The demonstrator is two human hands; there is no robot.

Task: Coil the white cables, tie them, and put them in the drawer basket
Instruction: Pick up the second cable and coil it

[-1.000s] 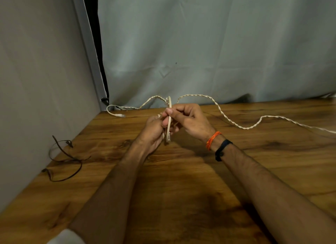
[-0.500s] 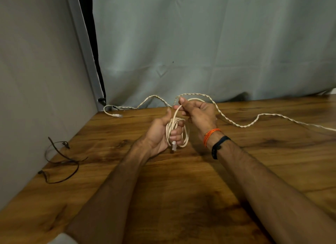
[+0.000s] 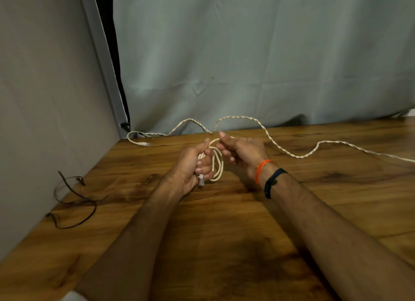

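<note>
We see a table [image 3: 224, 244] running from the near edge back to a curtain [image 3: 247, 54], with a wall [image 3: 40, 98] along its left side. Above the table's middle, the left hand [image 3: 190, 166] holds a coiled cable [image 3: 219, 164], the right hand [image 3: 242, 152] just to its right gripping the top of the coil. Behind the hands, a twisted cable [image 3: 280, 149] lies across the table's back from the left corner to the right edge. On the table at far left, near the wall, lies a thin wire tie [image 3: 74, 202].
</note>
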